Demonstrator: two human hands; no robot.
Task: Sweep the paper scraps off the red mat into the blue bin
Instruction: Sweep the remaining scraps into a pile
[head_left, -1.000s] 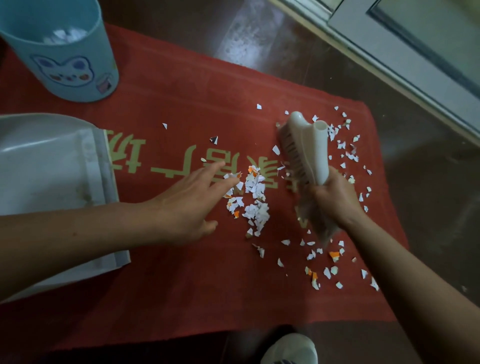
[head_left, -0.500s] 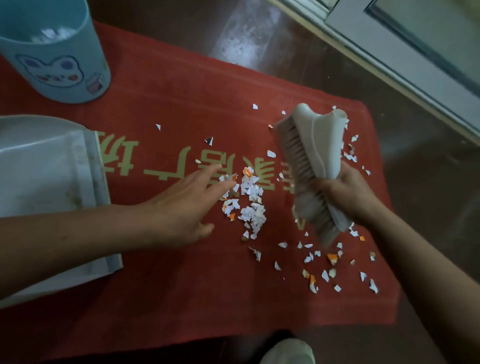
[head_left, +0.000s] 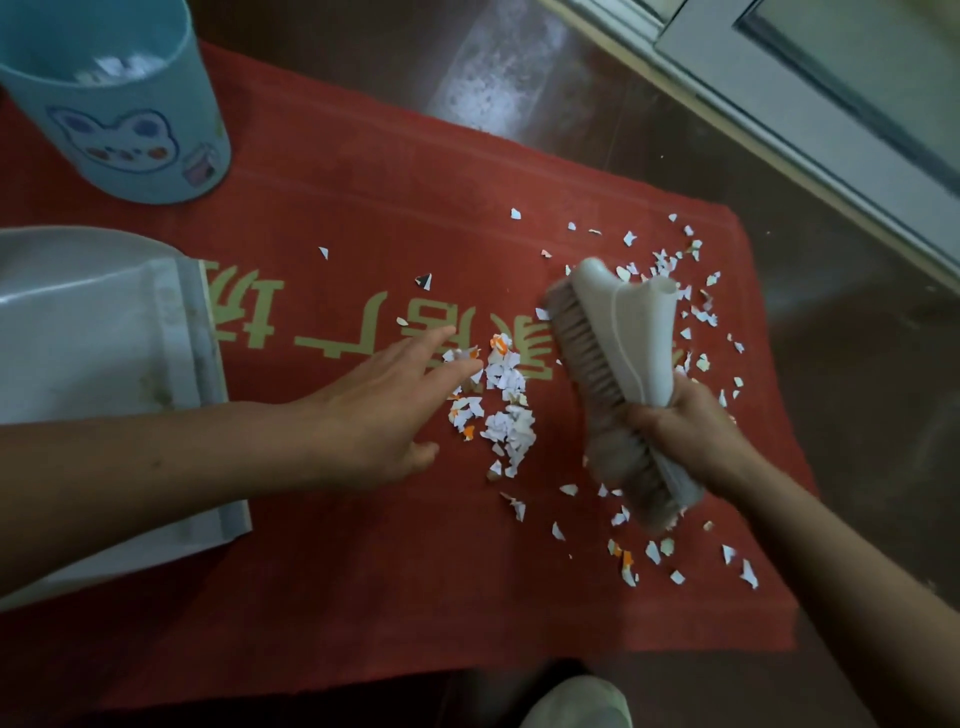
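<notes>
Two hands over the mat (head_left: 363, 197). Far left, the bin (head_left: 119, 130) stands on the mat's back corner, with the dustpan (head_left: 93, 353) just in front of it, partly under your left forearm. Your left hand (head_left: 379, 410) lies flat, fingers straight, tips touching the scraps (head_left: 498, 400) piled mid-mat. Right of the pile is the brush (head_left: 618, 358), tilted, bristles facing the pile, lower end blurred. Your right hand (head_left: 691, 436) grips its handle. More scraps lie scattered around the brush, on the mat.

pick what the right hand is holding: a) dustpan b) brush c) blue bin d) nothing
b: the right hand grips the brush near its lower end, bristles facing the pile of scraps on the red mat.
</notes>
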